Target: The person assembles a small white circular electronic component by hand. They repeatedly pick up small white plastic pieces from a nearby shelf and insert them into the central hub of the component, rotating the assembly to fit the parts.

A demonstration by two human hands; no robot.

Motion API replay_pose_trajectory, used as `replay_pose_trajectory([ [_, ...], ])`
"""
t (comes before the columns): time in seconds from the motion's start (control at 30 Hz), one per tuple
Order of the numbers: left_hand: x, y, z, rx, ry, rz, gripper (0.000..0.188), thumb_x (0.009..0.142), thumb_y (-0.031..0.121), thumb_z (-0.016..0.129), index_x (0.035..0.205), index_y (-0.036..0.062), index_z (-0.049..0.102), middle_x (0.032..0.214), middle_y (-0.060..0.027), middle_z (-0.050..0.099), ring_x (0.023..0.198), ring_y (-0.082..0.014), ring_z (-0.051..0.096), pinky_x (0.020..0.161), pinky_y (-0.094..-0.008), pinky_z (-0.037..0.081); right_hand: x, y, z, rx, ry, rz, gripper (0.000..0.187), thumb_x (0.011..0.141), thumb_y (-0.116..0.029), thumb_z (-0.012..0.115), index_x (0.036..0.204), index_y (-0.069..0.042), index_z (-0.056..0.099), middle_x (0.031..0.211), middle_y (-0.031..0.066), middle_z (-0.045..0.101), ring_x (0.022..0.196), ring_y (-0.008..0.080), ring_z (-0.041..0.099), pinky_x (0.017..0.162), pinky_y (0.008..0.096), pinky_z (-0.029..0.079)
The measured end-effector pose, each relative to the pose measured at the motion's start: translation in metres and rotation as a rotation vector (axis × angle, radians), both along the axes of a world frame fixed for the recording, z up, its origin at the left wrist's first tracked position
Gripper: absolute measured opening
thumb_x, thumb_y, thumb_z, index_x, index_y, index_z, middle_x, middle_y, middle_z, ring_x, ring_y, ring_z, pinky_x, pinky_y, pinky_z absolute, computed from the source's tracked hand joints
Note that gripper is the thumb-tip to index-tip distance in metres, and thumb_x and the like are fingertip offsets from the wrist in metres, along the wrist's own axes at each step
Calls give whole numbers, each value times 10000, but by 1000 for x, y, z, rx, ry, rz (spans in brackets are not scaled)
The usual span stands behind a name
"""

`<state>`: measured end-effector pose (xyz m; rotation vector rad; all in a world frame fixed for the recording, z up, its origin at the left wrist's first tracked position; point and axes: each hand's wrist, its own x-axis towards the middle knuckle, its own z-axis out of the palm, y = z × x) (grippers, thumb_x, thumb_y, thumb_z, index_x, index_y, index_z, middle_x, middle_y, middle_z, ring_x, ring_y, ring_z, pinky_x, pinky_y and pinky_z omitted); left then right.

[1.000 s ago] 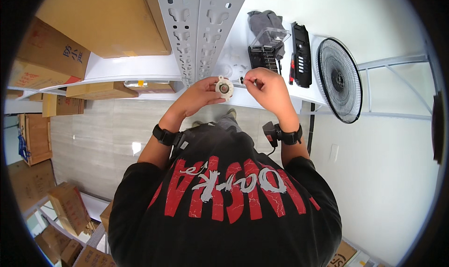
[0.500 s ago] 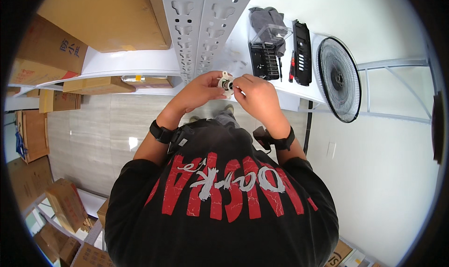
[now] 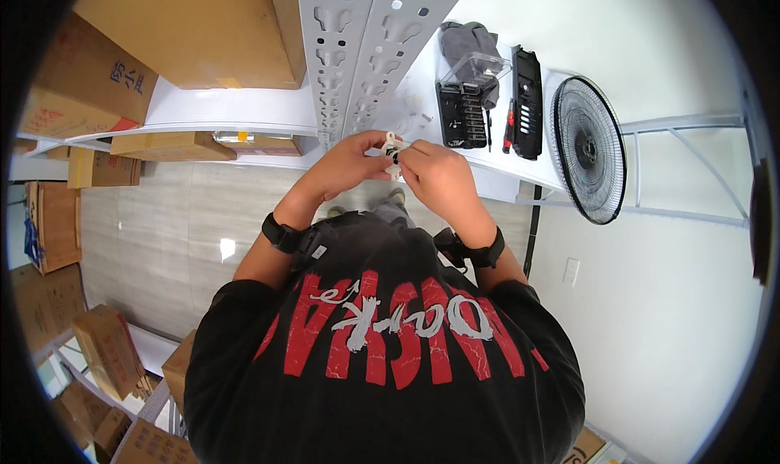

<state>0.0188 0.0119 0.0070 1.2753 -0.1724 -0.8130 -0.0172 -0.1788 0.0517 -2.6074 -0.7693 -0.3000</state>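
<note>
Between my hands, in front of the shelf edge, is a small white plastic part [image 3: 391, 139] with tabs at its ends and a dark middle. My left hand [image 3: 351, 165] grips its left side between thumb and fingers. Over its right side, my right hand [image 3: 443, 177] has thumb and fingertips pinched at the dark middle. Whether those fingertips also hold a separate small piece is hidden. Just beyond, several tiny loose pieces [image 3: 426, 118] lie on the white shelf.
On the white shelf to the right are a black bit case [image 3: 464, 116] with a raised clear lid, a grey cloth [image 3: 470, 38], a red-and-black screwdriver [image 3: 509, 127], a black slotted panel [image 3: 528, 102] and a round fan grille [image 3: 588, 149]. A perforated metal post [image 3: 349, 66] rises ahead, with cardboard boxes [image 3: 195, 33] left.
The white part has turned and now shows a narrower side. My right hand has shifted slightly with it. The whole view has moved a little, and both hands stay on the part.
</note>
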Motion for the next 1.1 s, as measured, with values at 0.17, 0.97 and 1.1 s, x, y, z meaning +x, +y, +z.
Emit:
replay_pose_trajectory([
  [0.17,1,0,2,-11,-61,-8,384,943,36,558,1326,14,537,1227,-65,593,1074,-132,596,874,-276,558,-2,1,-3,16,-40,-17,51,746,-79,639,755,-63,591,720,80,560,657,303,611,554,404,497],
  [0.97,-5,-6,1,102,-81,24,348,901,43,565,1247,21,599,1078,-45,656,937,-106,641,787,-257,569,-12,-15,5,159,260,19,175,833,-103,668,1001,-95,719,775,94,616,677,304,599,590,391,479],
  [1.1,-5,1,-2,76,-32,7,367,890,35,569,1254,-7,579,1074,-70,660,923,-143,677,786,-250,567,-4,-31,-5,300,270,50,211,840,-62,672,1046,-83,713,773,100,623,625,252,578,565,339,464],
])
